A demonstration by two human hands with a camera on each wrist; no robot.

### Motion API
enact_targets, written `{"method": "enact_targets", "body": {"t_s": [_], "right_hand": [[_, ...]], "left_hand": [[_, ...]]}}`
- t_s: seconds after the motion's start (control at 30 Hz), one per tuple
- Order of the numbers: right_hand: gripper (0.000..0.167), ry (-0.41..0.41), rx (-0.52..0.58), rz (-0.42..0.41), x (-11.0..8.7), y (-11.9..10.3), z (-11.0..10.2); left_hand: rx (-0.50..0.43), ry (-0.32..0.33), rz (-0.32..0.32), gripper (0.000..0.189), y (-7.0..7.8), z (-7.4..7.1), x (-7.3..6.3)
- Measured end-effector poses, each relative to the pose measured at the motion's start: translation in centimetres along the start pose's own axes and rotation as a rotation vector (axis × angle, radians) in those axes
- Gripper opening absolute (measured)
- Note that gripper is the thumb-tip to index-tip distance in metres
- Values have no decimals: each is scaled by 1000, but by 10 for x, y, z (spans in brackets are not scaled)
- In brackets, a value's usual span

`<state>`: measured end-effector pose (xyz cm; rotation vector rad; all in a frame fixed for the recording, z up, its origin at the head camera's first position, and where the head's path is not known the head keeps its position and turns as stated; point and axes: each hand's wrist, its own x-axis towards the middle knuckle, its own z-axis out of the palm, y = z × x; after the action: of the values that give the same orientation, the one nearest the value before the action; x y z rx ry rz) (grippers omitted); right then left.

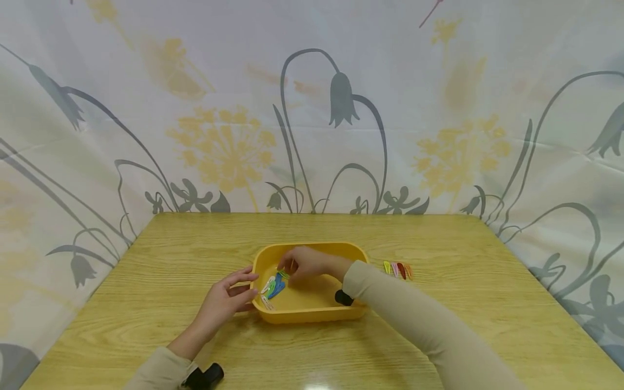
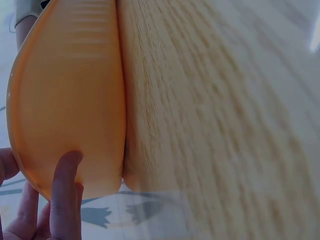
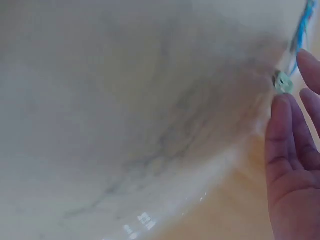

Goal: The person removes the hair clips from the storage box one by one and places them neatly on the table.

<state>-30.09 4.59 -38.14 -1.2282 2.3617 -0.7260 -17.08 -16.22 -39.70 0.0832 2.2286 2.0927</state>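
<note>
My right hand (image 1: 307, 262) reaches down into a yellow plastic basin (image 1: 317, 315). Its fingertips are at a green hair clip (image 1: 284, 275) at the basin's left end. In the right wrist view the fingers are nearly straight, and a gap separates thumb from fingers; a pale green clip end (image 3: 283, 82) shows by the fingertips. Blue hair clips (image 1: 278, 286) and white and green ones lie beside it. My left hand (image 1: 226, 298) rests against the basin's left end, fingers spread; in the left wrist view one fingertip (image 2: 72, 157) touches the outer wall.
A short row of hair clips (image 1: 398, 270), yellow, pink, red and orange, lies on the wooden table (image 1: 195, 238) to the right of the basin. A flower-printed curtain (image 1: 312, 146) hangs behind the table. Black wrist cameras sit at both sleeves.
</note>
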Motion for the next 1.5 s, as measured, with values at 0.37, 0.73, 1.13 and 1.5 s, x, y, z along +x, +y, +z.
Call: {"method": "enact_targets", "body": {"t_s": [0.37,0.73,1.13,1.5], "right_hand": [[34,-4,-131,-30,4,-3,4],[33,-26,-145,-13,3,-5,3],[36,-3,7,-8,-5,-7,-12],[33,70,180,-51,-15,-15,-32]], "left_hand": [[13,6,5,36,0,0,1],[21,3,4,37,2,0,1],[12,1,-12,39,3,0,0],[17,24,-24,37,4,0,0]]}}
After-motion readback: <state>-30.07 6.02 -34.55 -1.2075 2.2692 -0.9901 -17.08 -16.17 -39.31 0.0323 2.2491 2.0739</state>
